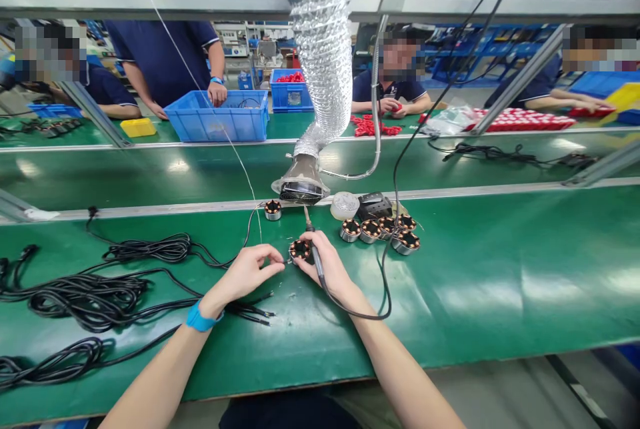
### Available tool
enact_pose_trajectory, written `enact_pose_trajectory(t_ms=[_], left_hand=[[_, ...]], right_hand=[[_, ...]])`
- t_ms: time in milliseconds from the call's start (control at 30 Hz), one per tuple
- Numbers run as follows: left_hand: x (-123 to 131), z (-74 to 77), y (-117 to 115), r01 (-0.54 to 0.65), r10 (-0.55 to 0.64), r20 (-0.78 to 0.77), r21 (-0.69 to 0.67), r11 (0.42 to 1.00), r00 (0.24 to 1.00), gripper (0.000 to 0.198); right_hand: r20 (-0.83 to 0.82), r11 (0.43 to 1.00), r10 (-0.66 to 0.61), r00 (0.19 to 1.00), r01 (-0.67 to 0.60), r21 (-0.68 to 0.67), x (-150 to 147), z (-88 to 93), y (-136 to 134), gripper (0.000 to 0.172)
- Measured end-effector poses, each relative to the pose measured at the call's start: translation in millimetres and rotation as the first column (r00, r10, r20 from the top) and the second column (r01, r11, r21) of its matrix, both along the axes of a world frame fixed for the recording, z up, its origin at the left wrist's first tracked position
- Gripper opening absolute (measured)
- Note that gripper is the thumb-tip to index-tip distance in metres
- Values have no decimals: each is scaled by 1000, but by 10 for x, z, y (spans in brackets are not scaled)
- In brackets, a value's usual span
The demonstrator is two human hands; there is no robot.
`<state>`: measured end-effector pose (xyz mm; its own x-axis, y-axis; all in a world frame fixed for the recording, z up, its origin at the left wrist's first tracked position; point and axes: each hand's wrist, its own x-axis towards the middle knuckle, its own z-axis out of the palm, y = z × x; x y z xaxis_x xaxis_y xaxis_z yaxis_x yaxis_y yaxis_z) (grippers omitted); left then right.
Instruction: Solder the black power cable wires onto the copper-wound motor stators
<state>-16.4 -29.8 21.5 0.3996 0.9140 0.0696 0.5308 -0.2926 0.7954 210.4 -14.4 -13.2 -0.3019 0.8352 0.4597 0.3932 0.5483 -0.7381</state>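
My right hand point(327, 262) is closed around a soldering iron point(317, 259), its tip pointing up and away. The same hand steadies a motor stator point(300, 250) with copper windings against the bench. My left hand point(257, 269), with a blue wristband, pinches a dark cable end point(287, 261) at the stator's left side; the fine wires there are too small to make out. A thin solder wire point(251, 185) hangs from above, ending near the left fingers. Another stator point(273, 210) with a cable at it stands behind. Several more stators point(370, 230) are grouped at the right.
A fume extraction hood point(303, 175) on a foil duct hangs over the work. Coiled black cables point(90, 295) cover the left bench. The iron's cord point(387, 282) loops at right. A clear round container point(345, 205) stands behind the stators. Co-workers sit beyond, near a blue crate point(217, 123).
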Motion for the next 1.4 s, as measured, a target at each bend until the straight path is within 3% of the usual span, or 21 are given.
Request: enact_pose_trajectory(t_ms=[100,267,400,533,667,800,933,1067,1200,1400], left_hand=[[-63,36,43,-81,88,151,-53,995,985,29],[-73,17,75,-71,121,319,-163,984,940,26],[-83,-8,89,-60,135,363,-209,976,922,26],[-92,-37,97,-43,134,410,-223,974,902,27],[-106,-49,119,-69,181,455,-252,965,872,27],[-107,-48,144,-137,271,505,-286,948,820,26],[-70,-76,131,-130,242,457,-262,956,856,21],[-7,-91,70,-45,114,352,-199,979,929,17],[26,-60,19,-22,68,286,-161,987,956,20],[-29,14,28,-47,74,175,-154,987,982,23]], right_hand=[[-18,1000,24,1000,-24,-19,-64,6,-14,37],[-68,997,76,995,-78,-27,-207,53,-78,42],[-171,1000,21,985,-23,-14,-317,145,-111,38],[-299,996,36,954,-59,-68,-437,203,-103,30],[-366,994,-36,930,-5,-109,-561,164,-88,24],[-355,995,-90,930,71,-68,-640,108,-115,22],[-265,987,-111,958,138,87,-628,132,-157,30],[-220,981,2,976,40,187,-618,152,-175,38],[-202,979,102,974,-63,192,-659,127,-186,32],[-226,987,48,973,-11,161,-629,141,-175,27]])
